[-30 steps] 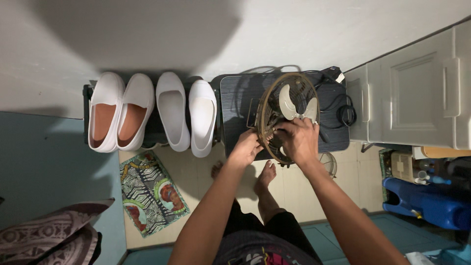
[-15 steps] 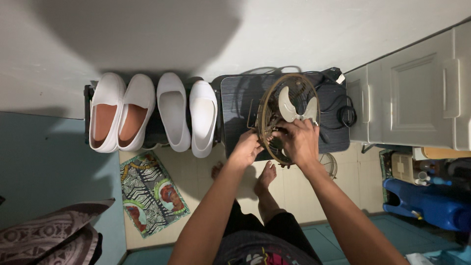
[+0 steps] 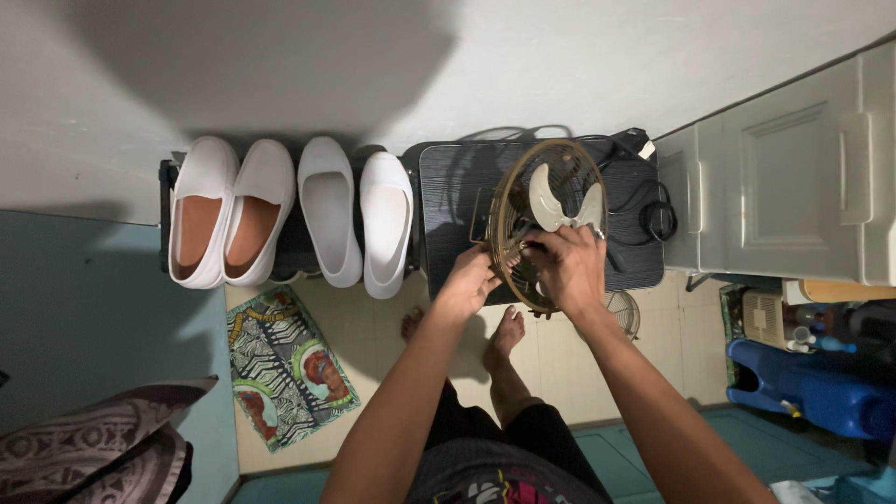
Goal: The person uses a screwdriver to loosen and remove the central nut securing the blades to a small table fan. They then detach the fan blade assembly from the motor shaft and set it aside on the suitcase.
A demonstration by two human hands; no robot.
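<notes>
A small table fan (image 3: 551,201) with a brownish wire guard and pale blades stands on a dark slatted surface (image 3: 448,187). My right hand (image 3: 567,266) lies over the fan's hub, fingers curled on the middle of the guard. My left hand (image 3: 471,278) grips the guard's lower left rim. A black cord (image 3: 656,215) coils to the right of the fan.
Two pairs of white slip-on shoes (image 3: 289,210) sit on a rack to the left. A patterned mat (image 3: 289,364) lies on the tiled floor near my bare feet (image 3: 507,336). White cabinet (image 3: 793,177) at right, blue container (image 3: 803,387) below it, another wire guard (image 3: 623,313) on the floor.
My right hand has shifted slightly on the fan's centre. The fan and left hand stay almost where they were.
</notes>
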